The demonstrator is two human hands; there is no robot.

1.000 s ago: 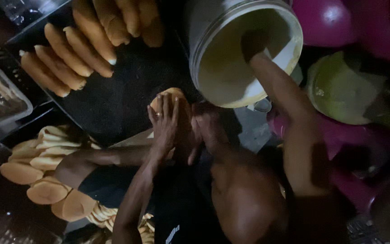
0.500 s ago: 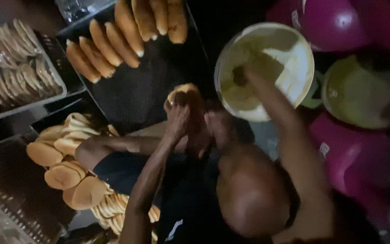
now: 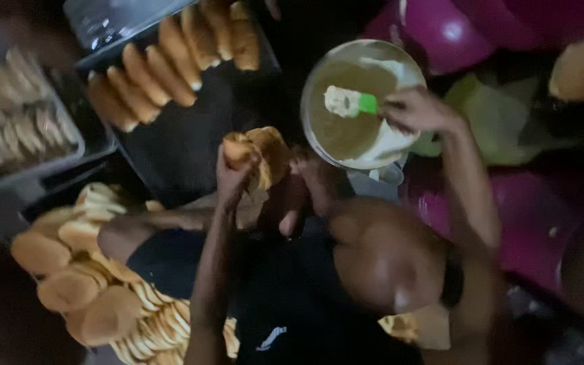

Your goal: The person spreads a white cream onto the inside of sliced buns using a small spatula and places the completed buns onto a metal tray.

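Observation:
My left hand holds a split golden bun open above my lap. To the right, my right hand grips a green-handled spatula whose blade carries pale cream. The spatula hovers over a white bucket partly filled with the same cream. The bun sits just left of the bucket's rim. My bent knee is below both hands.
A black tray at the top holds a row of long buns. Several plain buns are piled at the lower left. A shallow container of flat pieces stands at the left. Magenta plastic bowls crowd the right side.
My right hand has come up out of the bucket with the spatula, now loaded with cream. The left hand still holds the bun in much the same place.

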